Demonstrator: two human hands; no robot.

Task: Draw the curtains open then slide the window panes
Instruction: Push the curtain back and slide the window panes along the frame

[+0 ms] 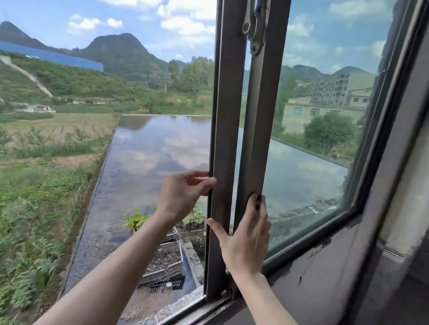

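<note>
Two grey sliding window panes stand side by side right of the middle, and the opening to their left is bare to the outside. My left hand [181, 193] grips the left edge of the nearer pane's stile [224, 136], fingers hooked round it. My right hand [246, 233] lies flat with fingers spread on the second pane's stile [260, 114], thumb reaching across to the first stile. A metal latch [255, 18] sits high between the two stiles. A pale curtain [428, 175] hangs bunched at the far right.
The bottom track and sill [188, 318] run diagonally below my arms. Dark wall [329, 271] lies under the glass at right. Outside are fields, a flooded flat roof, black crates and hills.
</note>
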